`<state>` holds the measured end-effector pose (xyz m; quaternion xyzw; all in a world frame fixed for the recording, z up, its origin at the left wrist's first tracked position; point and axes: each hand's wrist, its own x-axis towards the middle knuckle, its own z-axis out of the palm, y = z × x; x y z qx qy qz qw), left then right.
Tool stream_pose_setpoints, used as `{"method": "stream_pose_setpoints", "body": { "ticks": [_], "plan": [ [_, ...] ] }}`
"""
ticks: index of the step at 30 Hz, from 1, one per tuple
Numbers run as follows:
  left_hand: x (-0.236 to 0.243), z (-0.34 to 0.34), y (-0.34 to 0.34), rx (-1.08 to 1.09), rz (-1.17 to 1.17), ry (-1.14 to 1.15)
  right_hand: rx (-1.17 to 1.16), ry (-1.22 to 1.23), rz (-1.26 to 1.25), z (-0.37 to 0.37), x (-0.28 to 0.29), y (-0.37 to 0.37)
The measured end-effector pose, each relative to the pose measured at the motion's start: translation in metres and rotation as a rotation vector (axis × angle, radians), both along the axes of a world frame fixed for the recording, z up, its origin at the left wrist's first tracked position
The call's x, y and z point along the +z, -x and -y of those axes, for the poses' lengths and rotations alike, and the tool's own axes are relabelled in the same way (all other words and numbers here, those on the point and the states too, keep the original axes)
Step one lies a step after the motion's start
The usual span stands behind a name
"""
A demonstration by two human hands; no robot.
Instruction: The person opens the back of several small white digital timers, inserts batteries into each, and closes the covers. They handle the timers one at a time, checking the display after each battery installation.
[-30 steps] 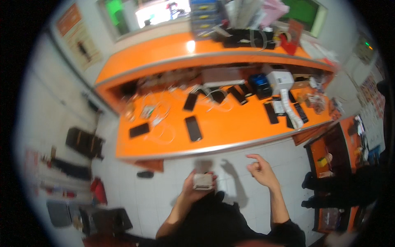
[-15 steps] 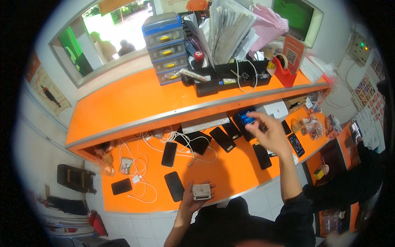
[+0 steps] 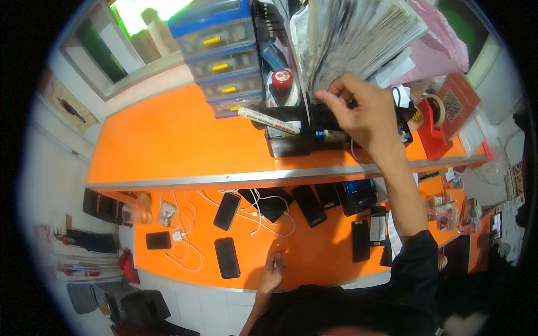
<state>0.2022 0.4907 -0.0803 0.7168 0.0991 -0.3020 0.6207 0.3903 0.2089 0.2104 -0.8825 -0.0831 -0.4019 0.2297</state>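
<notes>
**Two bare hands at a two-level orange counter, the right raised over a black desk tray**

At the left of the frame, below centre, a black rectangular smartphone [image 3: 158,241] lies flat on the smooth orange lower counter [image 3: 330,269], just beside a white charger plug [image 3: 178,236] with a looping cable. In the upper left, a tower of clear plastic drawers with blue frames and yellow handles [image 3: 221,50] stands on the orange upper shelf [image 3: 168,129]. Beneath it, in the lower centre-left, a second black smartphone with rounded corners [image 3: 227,257] lies near the left hand [image 3: 272,273]. This hand is held at the lower centre, over the front part of the lower counter; it is small and blurred, and whether it grasps anything cannot be told. In the upper centre, a white cylindrical marker pen [image 3: 269,120] lies aslant across the left end of a long black plastic desk tray [image 3: 288,148]. A thick bundle of whitish paper sheets [image 3: 364,39] rises behind the tray. Right of centre, the right hand [image 3: 364,115] hangs over the tray, in front of the bundle, thumb and fingers curled; whether they grip anything cannot be told. Farther right stands a red plastic tape dispenser [image 3: 434,134].
</notes>
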Motion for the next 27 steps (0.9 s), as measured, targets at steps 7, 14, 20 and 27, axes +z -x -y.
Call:
{"method": "stream_pose_setpoints", "body": {
  "ticks": [7, 14, 20, 27],
  "plan": [
    [-0.047, 0.017, 0.006, -0.196, 0.826, -0.581, 0.131, -0.078, -0.028, 0.032, 0.026, -0.029],
    [-0.052, 0.016, -0.016, -0.296, 0.704, -0.547, 0.227, 0.031, -0.172, 0.046, 0.054, -0.037],
    [-0.05, 0.022, -0.019, -0.45, 0.466, -0.704, 0.455, 0.016, -0.368, 0.056, 0.086, -0.026],
    [-0.065, 0.025, -0.018, -0.482, 0.456, -0.76, 0.476, -0.151, -0.79, 0.066, 0.103, -0.019]
  ]
}}
